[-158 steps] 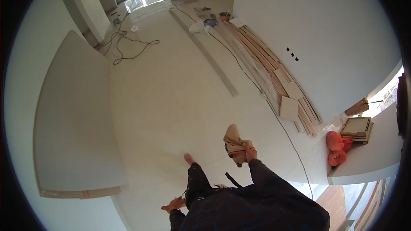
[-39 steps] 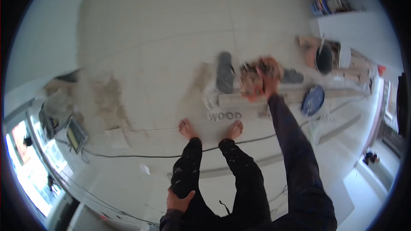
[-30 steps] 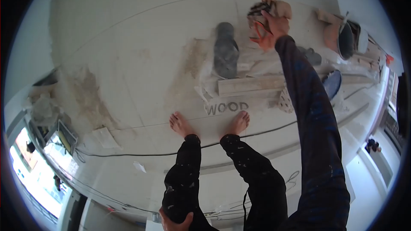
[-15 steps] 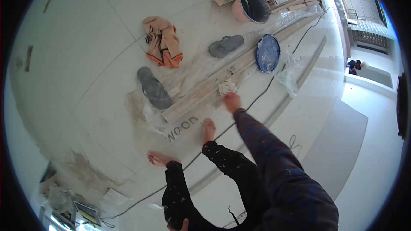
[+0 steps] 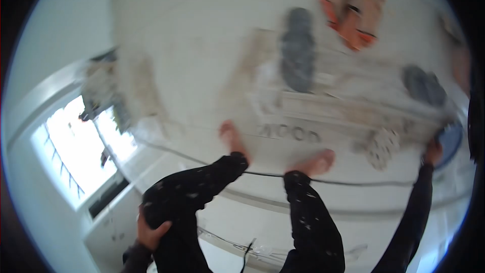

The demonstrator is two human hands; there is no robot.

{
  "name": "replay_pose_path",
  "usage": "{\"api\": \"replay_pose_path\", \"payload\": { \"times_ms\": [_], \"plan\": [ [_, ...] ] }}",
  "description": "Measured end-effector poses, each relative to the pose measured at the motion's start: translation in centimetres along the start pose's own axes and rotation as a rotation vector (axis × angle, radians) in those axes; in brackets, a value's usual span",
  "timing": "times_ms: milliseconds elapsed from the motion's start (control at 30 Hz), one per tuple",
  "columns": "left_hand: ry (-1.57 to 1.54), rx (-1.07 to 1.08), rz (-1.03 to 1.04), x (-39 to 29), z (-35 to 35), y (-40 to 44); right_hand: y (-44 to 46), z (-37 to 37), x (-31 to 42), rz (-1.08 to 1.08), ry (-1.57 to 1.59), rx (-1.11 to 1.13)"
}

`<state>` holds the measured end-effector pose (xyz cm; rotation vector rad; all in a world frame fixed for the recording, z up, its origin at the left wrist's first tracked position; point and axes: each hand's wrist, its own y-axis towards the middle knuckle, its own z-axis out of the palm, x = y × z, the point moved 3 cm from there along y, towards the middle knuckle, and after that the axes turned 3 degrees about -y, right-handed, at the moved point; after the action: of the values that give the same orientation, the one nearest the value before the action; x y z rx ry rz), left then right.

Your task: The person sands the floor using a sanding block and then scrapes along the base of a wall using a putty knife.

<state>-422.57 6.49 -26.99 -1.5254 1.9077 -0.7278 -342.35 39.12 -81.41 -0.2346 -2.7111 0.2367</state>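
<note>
My left hand [image 5: 150, 230] rests on my left knee, its thumb spread across the black trousers and its other fingers partly hidden. At the right, my blurred right hand [image 5: 433, 152] overlaps the edge of a round blue lid-like object [image 5: 449, 142]; its finger shape is unclear. A tan and orange cloth [image 5: 361, 5] lies crumpled on the floor at the top right. One grey slipper [image 5: 298, 53] is left of the cloth, another [image 5: 424, 86] below and right of it. A pale speckled crumpled piece [image 5: 382, 147] lies left of my right hand.
Long boards [image 5: 328, 108] lie beyond my bare feet, near the floor lettering "WOOD" [image 5: 290, 133]. A dark cable [image 5: 353, 183] crosses by my feet. Blurred items [image 5: 103, 83] stand at the left by a bright opening. A bucket-like shape [image 5: 461, 65] is at the right edge.
The cloth has left my right hand and lies on the floor. My right hand has since moved to the blue round object. The view has swung left, and my left knee is more bent.
</note>
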Motion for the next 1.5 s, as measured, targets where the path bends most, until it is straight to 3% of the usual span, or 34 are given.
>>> {"api": "replay_pose_path", "payload": {
  "times_ms": [33,100,233,333,433,600,733,967,1133,1300,1400,1500],
  "plan": [
    [0.035,-0.026,0.028,0.4,-0.4,-0.1,3.4,12.1,8.2,-0.030,-0.063,-0.029],
    [0.076,-0.023,0.034,0.6,-0.4,-0.9,4.6,22.7,20.3,-0.056,-0.092,-0.037],
    [0.082,0.014,-0.029,1.5,-0.7,-2.9,-5.9,2.7,18.3,0.102,0.135,-0.118],
    [0.120,0.049,-0.097,3.6,-0.6,-4.6,-15.4,-8.6,25.9,0.163,0.262,-0.065],
    [0.132,0.122,-0.153,6.3,-0.3,-6.2,-23.9,-14.3,37.6,0.104,0.335,0.120],
    [0.087,0.241,-0.191,10.4,0.5,-8.4,-34.7,-11.5,58.4,-0.463,0.341,0.469],
    [0.006,0.275,-0.224,14.2,1.2,-9.6,-39.2,-4.4,69.3,-0.957,0.213,0.656],
    [-0.269,0.252,-0.292,21.1,-0.2,-6.7,-41.8,15.3,81.4,-1.466,-0.146,0.581],
    [-0.322,0.301,-0.304,26.8,-0.7,-3.5,-43.7,22.5,84.4,-1.466,-0.235,0.615],
    [-0.506,0.328,-0.341,25.3,-4.7,-0.9,-45.3,26.3,84.1,-1.399,-0.410,0.656],
    [-0.549,0.337,-0.337,24.3,-7.5,1.3,-45.5,26.5,84.5,-1.249,-0.420,0.746],
    [-0.425,0.449,-0.398,23.2,-9.2,3.6,-44.3,23.3,85.7,-0.909,-0.536,1.041]
  ]
}}
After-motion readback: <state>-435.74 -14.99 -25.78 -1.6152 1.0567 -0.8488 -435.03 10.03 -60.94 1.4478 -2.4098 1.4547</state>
